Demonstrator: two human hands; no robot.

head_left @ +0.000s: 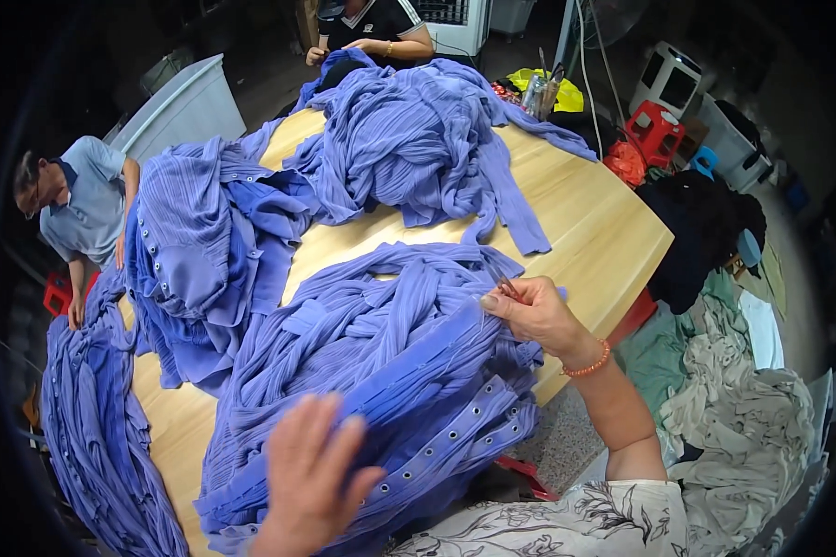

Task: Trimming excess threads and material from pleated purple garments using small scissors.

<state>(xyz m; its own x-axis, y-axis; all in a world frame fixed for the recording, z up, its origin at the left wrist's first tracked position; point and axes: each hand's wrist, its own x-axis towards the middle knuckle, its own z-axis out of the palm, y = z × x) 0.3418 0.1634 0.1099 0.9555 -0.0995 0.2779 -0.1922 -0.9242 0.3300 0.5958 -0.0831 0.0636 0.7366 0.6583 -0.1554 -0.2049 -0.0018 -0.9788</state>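
Observation:
A periwinkle-blue ribbed garment (372, 325) with a row of metal eyelets lies in a heap in front of me. Across it runs a flat, darker blue band (418, 371). My left hand (311, 473) is over the band's lower end, fingers stretched out and slightly blurred; whether it touches the cloth I cannot tell. My right hand (534, 316), with an orange bead bracelet at the wrist, is closed at the band's upper end. It holds a small red-handled tool with dark metal tips, apparently thread snips (508, 288); the fingertips meet the cloth edge there.
More blue garments (409, 139) are heaped on the wooden table (604, 241). A co-worker (88, 204) at the left handles a long eyelet garment (93, 399); another person (372, 32) sits at the far side. Grey and green cloth (734, 408) lies piled at right.

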